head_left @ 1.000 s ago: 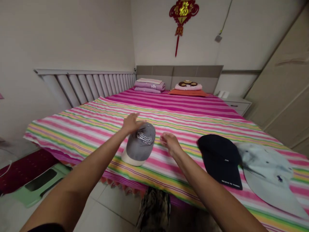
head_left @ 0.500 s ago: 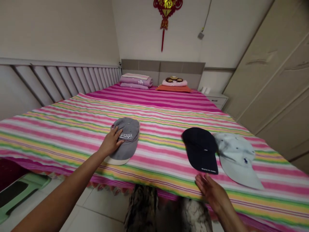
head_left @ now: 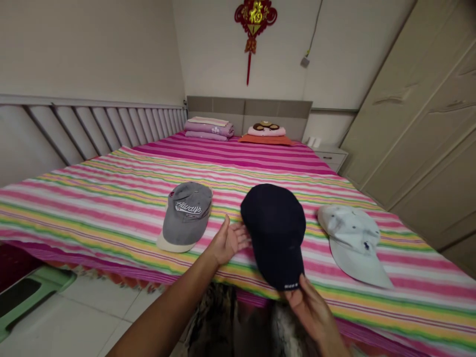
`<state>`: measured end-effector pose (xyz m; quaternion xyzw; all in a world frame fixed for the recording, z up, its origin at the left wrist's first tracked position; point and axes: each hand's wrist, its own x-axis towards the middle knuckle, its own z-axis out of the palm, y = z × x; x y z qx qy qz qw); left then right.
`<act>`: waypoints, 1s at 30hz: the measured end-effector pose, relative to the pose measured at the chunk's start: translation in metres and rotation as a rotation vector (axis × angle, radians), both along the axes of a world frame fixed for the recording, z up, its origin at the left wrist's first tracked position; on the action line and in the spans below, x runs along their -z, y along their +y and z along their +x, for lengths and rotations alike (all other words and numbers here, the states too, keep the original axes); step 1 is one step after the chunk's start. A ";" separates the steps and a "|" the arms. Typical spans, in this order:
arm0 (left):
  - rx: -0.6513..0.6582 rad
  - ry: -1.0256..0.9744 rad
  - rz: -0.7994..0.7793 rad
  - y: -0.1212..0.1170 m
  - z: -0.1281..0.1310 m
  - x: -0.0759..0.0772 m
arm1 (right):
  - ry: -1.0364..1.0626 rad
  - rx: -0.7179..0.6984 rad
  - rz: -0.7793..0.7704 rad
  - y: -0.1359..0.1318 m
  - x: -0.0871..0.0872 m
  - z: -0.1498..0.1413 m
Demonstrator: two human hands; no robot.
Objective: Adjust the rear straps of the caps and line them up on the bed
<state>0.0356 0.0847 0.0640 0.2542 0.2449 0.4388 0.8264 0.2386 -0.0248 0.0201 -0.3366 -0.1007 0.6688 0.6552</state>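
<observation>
A dark navy cap (head_left: 275, 230) is in the middle of the striped bed (head_left: 111, 198), lifted a little near its front edge. My right hand (head_left: 310, 310) pinches the tip of its brim from below. My left hand (head_left: 227, 241) is open, palm up, with fingers touching the cap's left side. A grey cap (head_left: 187, 214) with white lettering and a pale brim lies flat to the left. A pale blue cap (head_left: 353, 240) lies flat to the right.
Folded purple bedding (head_left: 210, 128) and a pillow with a toy (head_left: 266, 133) lie at the headboard. A slatted rail (head_left: 92, 126) runs along the left wall. A wardrobe (head_left: 420, 119) stands at the right, a white nightstand (head_left: 330, 155) beside it. A green stool (head_left: 26, 297) sits on the floor.
My left hand left the grey cap and moved right to the navy cap. My right hand took the navy cap's brim and drew the cap left, away from the pale blue cap.
</observation>
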 end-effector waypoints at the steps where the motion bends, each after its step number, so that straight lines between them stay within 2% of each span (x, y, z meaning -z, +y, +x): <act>1: -0.031 -0.055 -0.004 0.001 0.000 -0.008 | -0.040 -0.040 0.044 -0.011 0.006 -0.005; 4: -0.099 -0.073 0.034 -0.006 -0.007 -0.027 | -0.322 -0.174 0.071 -0.034 0.021 -0.008; 6: -0.061 -0.059 0.089 -0.019 -0.012 -0.032 | -0.604 -0.266 0.065 -0.038 0.022 0.001; 8: 0.028 -0.068 0.135 -0.033 -0.014 -0.035 | -0.880 -0.273 0.101 -0.033 0.009 0.013; 10: 0.120 -0.058 0.161 -0.047 -0.012 -0.037 | -1.043 -0.156 0.144 -0.024 -0.015 0.023; 12: 0.199 -0.002 0.188 -0.059 -0.006 -0.039 | -1.016 -0.117 0.195 -0.018 -0.045 0.022; 15: 0.322 0.076 0.221 -0.070 0.004 -0.044 | -0.980 -0.266 0.389 -0.017 -0.086 0.004; 17: 0.346 0.107 0.218 -0.075 0.007 -0.048 | -0.964 -0.408 0.417 -0.019 -0.100 -0.010; 19: 0.301 0.166 0.205 -0.078 0.007 -0.052 | -0.926 -0.469 0.396 -0.022 -0.103 -0.021; 21: 0.265 0.265 0.212 -0.079 0.006 -0.055 | -0.909 -0.461 0.390 -0.023 -0.101 -0.025; 24: 0.284 0.368 0.234 -0.080 0.004 -0.058 | -0.968 -0.451 0.439 -0.023 -0.098 -0.023; 30: 0.347 0.328 0.221 -0.087 0.009 -0.051 | -1.004 -0.482 0.466 -0.027 -0.101 -0.021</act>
